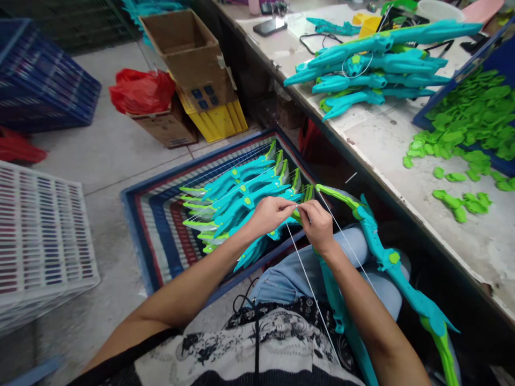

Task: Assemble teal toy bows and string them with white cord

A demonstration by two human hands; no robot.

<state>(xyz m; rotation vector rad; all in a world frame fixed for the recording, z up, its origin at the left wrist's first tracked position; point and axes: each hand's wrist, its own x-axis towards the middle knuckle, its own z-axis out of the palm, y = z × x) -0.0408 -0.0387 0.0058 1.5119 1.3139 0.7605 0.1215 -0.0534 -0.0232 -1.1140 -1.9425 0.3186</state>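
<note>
My left hand (272,215) and my right hand (317,222) meet fingertip to fingertip, both pinched closed on the thin white string at the lime-green tip of a toy bow. That turquoise bow (333,300) runs down under my right forearm, and its string (308,279) slants toward my waist. A second turquoise toy bow (374,236), strung, rests against my legs to the right. Beyond my hands, several strung toy bows (241,187) lie stacked in a crate (139,214) with a striped lining. My fingers hide the exact place where the string meets the tip.
On the workbench (362,128) at right are stacked turquoise bow parts (362,64), a phone (270,27) and a blue bin (426,110) spilling green pieces (470,123). White (40,236) and blue (44,80) crates, a cardboard box (193,64) and a red bag (140,91) stand left.
</note>
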